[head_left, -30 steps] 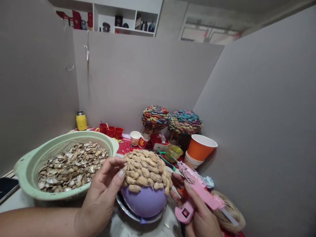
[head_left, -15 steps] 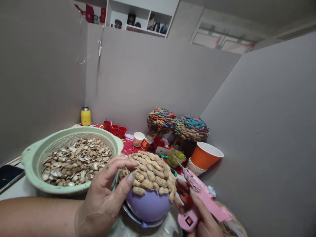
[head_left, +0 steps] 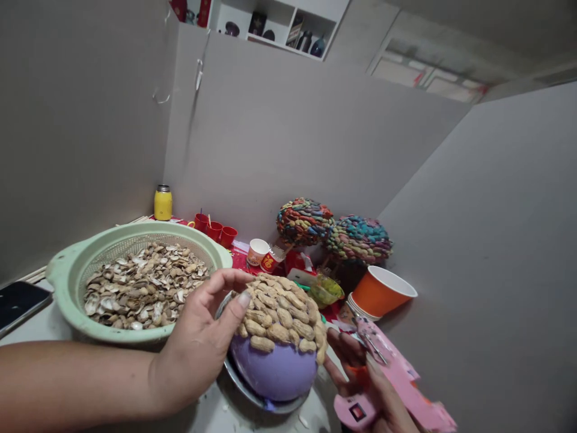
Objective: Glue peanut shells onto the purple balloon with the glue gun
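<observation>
A purple ball (head_left: 274, 373) sits in a metal dish (head_left: 246, 391), its top covered with glued peanut shells (head_left: 282, 313). My left hand (head_left: 202, 343) rests against the ball's left side, thumb and fingers curved onto the shell layer. At the lower right my right hand (head_left: 374, 391) grips a pink glue gun (head_left: 392, 379), whose nozzle points up and left, a short way from the ball.
A pale green colander (head_left: 72, 282) full of peanut shell halves stands to the left. A phone (head_left: 18, 300) lies at the far left edge. Behind are orange paper cups (head_left: 381, 291), two coloured shell balls (head_left: 333, 231), red cups (head_left: 216, 228) and a yellow jar (head_left: 163, 202). Grey partition walls enclose the table.
The view has swung left and down a little. My left hand has settled further onto the ball's shells. The glue gun has dropped lower and to the right.
</observation>
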Action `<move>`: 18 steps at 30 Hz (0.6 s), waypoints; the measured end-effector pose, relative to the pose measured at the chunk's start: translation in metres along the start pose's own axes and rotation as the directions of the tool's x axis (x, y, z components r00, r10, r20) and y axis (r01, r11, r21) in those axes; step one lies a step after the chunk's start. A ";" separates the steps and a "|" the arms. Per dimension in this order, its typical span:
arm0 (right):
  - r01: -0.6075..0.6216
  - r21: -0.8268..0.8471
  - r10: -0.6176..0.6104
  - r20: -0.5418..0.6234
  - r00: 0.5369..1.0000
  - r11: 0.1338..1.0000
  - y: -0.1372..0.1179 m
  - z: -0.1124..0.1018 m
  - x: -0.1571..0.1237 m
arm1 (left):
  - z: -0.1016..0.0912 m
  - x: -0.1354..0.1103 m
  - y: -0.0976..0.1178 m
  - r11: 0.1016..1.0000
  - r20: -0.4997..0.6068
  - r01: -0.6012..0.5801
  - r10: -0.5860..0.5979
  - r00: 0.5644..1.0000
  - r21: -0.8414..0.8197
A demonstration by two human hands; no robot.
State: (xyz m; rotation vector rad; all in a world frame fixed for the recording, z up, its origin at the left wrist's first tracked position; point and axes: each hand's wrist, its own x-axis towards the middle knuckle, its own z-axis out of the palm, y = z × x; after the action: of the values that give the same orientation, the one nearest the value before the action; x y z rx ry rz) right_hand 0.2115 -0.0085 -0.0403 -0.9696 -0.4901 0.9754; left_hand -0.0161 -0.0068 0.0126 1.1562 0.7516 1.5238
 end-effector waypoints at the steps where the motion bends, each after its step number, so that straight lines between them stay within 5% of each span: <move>1: 0.021 -0.002 -0.021 0.001 1.000 1.000 0.000 0.000 -0.001 | 0.000 0.000 -0.003 1.000 0.005 0.019 -0.019 1.000 -0.008; 18: -0.088 -0.118 0.091 0.019 0.996 0.989 0.001 -0.008 -0.002 | 0.002 0.001 -0.007 0.994 0.011 0.102 -0.102 0.995 -0.025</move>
State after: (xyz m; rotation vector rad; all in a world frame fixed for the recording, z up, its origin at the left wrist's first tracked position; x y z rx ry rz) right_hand 0.2160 -0.0139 -0.0456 -1.0935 -0.5328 1.0495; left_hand -0.0117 -0.0042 0.0074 1.0891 0.7707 1.4377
